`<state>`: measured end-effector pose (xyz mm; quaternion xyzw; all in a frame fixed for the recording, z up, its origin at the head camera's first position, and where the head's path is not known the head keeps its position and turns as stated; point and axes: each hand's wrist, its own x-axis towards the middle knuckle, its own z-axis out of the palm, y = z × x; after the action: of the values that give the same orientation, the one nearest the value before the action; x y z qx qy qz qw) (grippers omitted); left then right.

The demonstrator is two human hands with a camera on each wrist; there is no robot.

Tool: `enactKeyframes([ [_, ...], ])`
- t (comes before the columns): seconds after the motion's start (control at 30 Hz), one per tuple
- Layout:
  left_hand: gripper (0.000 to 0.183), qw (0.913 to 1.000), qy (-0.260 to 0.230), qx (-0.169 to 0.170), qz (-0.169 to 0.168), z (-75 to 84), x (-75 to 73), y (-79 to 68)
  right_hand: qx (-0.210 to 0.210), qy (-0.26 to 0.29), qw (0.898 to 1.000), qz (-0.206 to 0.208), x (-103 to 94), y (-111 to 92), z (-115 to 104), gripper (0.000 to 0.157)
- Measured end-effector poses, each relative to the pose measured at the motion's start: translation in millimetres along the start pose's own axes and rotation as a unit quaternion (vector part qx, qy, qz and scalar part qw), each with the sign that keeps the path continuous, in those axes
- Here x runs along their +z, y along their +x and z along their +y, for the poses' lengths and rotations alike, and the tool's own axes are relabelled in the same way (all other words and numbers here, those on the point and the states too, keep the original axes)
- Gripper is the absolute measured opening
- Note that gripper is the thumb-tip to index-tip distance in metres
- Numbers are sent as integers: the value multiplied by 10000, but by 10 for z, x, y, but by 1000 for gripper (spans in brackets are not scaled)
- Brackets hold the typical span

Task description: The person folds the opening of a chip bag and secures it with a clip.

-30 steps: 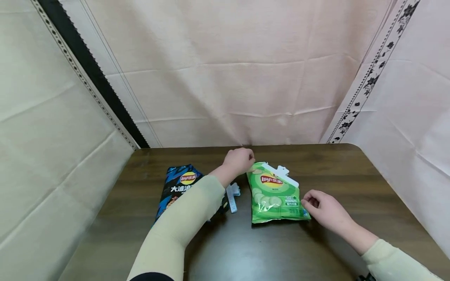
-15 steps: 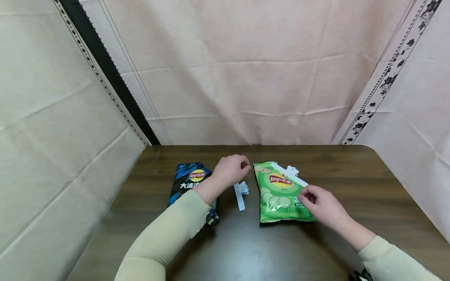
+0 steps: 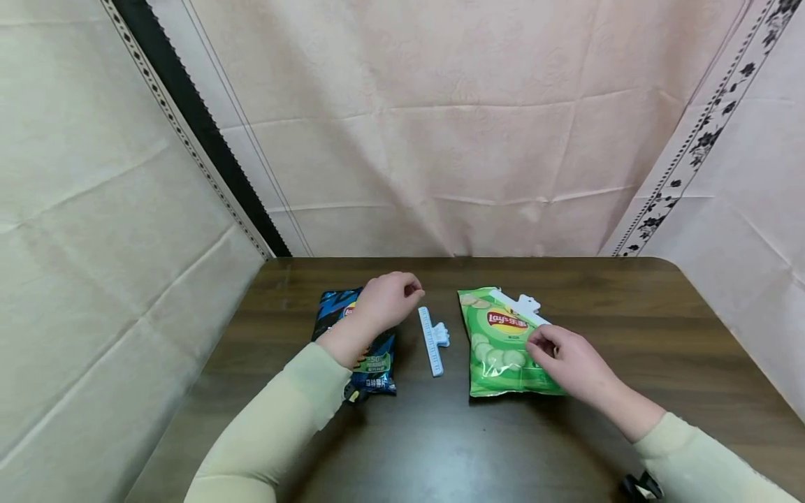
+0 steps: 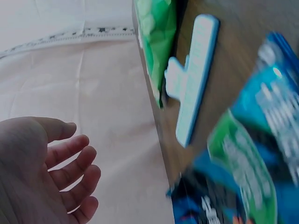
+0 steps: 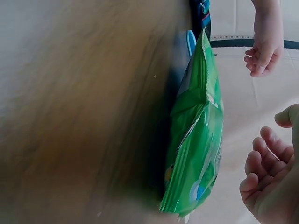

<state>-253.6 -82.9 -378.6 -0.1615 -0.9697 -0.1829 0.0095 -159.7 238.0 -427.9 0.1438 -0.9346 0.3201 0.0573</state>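
My left hand [image 3: 386, 302] hovers over the black-and-blue Lay's chip bag [image 3: 377, 363], covering part of its front. Its fingers are loosely bent and hold nothing; the left wrist view shows a gap between thumb and fingers [image 4: 77, 172]. Just right of that hand, a light blue bag clip [image 3: 431, 342] lies on the table. My right hand [image 3: 569, 360] is above the lower right side of the green Lay's chip bag [image 3: 497, 349], likewise holding nothing, fingers relaxed. A white bag clip [image 3: 523, 307] sits across the green bag's upper right corner, partly hidden by the right hand.
Both bags lie on a dark brown wooden table [image 3: 440, 447]. Pale cloth [image 3: 465, 140] hangs behind the far edge and along both sides. A black band [image 4: 187, 9] of shadow edges the green bag in the left wrist view.
My left hand has moved left, from the green bag's top left corner to over the black-and-blue bag. The right hand has risen slightly over the green bag. The head view has shifted a little.
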Motion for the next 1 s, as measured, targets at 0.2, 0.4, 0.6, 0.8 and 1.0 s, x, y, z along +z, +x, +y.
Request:
enactKeyframes([
  [0.2,20,9997,-27,-159,157,-172,-76,-71,-141,24,9999,-71,-15,51,-114,6],
  [0.4,21,9997,-16,-228,129,-332,-121,-130,-60,132,9997,-213,-17,78,-234,5],
  [0.6,21,9988,51,-464,119,-531,-207,-192,-193,349,9983,-414,75,156,-359,6],
  [0.8,22,9985,50,-540,55,-670,-268,-219,-325,414,9970,-564,173,218,-460,8],
  [1.0,23,9972,100,-726,-138,-796,-331,-237,-399,383,9964,-638,269,275,-573,7],
])
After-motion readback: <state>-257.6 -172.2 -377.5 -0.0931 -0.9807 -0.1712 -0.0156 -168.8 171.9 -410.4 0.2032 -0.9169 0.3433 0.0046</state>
